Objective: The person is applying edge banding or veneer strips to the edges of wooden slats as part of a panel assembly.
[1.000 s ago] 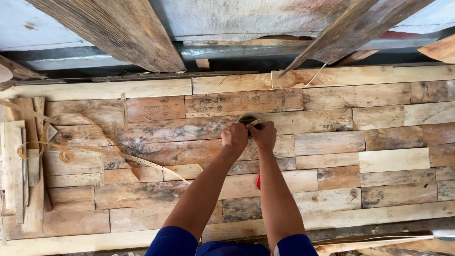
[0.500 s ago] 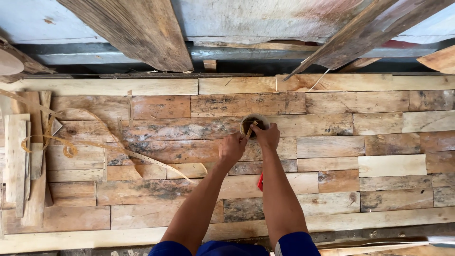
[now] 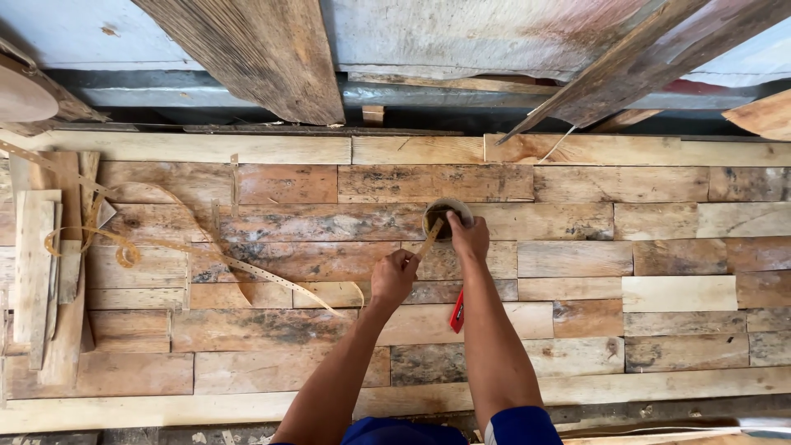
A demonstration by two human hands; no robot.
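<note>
Left hand now lower, gripping stick; right hand clasping cup.

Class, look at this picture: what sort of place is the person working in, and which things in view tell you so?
Probably a rough woodworking or carpentry space. A panel of mismatched reclaimed planks fills the view, loose boards lean above it, offcut strips lie at one side, and the hands work a stick in a small pot.

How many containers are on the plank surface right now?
1: a small round can at the centre of the boards, steadied by the right hand, while the left hand dips a stick into it. Others may lie off-frame.
</note>
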